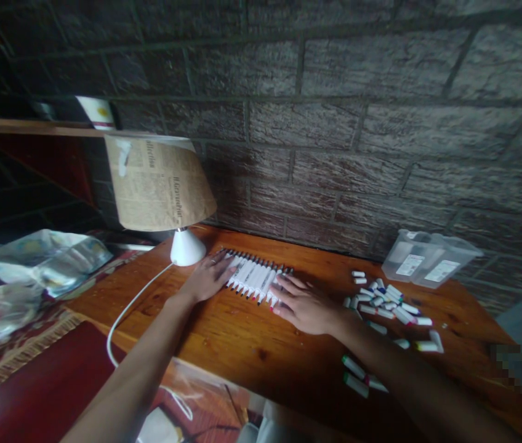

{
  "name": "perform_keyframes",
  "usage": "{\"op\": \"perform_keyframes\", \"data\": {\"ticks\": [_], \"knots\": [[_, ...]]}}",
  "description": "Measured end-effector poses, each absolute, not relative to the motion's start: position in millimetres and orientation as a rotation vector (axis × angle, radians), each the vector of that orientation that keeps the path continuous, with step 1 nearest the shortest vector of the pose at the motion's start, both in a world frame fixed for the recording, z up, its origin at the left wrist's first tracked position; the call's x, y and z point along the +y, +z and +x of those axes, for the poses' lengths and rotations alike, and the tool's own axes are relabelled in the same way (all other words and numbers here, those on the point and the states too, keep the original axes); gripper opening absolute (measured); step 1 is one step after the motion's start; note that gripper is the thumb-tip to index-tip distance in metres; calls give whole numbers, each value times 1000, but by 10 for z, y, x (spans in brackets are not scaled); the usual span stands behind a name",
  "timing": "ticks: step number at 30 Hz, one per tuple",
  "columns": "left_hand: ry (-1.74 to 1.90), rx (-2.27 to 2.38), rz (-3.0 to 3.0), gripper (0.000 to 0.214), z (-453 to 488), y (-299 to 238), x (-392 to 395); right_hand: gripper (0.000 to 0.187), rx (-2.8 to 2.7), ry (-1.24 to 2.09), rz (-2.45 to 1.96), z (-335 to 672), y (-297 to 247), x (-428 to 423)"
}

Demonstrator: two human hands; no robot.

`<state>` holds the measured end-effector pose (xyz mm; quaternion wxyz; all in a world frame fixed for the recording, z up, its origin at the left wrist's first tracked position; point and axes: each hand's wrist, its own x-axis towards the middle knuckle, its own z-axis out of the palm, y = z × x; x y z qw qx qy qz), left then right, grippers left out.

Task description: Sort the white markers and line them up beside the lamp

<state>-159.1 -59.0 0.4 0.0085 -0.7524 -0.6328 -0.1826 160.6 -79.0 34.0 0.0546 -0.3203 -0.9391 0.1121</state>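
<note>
A row of white markers (pixel 252 278) with dark ends lies side by side on the wooden table, their coloured tips toward me. At the row's left end rests my left hand (pixel 209 274), its fingers stretched out and touching the outermost markers. My right hand (pixel 309 303) lies at the right end with spread fingers against the last markers, partly covering them. Neither hand is wrapped round anything. To the right of my right hand, a loose heap of marker caps (pixel 383 300) is scattered on the table, some half hidden by my forearm.
A lamp (pixel 188 247) with a newspaper-print shade stands left of the row, its white cord (pixel 125 314) running over the table edge. Clear plastic containers (pixel 429 258) stand at the back right. Behind rises a brick wall (pixel 307 129). A paper cup (pixel 96 113) sits on the shelf.
</note>
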Motion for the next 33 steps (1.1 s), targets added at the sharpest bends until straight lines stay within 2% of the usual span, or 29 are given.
{"op": "perform_keyframes", "data": {"ticks": [5,12,27,33], "knots": [[-378,-1982,-2373,70,-1590,-76,-568,62,-2889,377,-1003,1605,361,-794],[-427,-1993,-2357,62,-1546,-41,-591,60,-2874,429,-976,1570,393,-843],[-387,-1915,-2293,69,-1457,-2,-613,55,-2853,304,-849,1485,355,-764],[-338,-1928,-2289,71,-1429,20,-632,60,-2816,329,-893,1646,323,-813]]}}
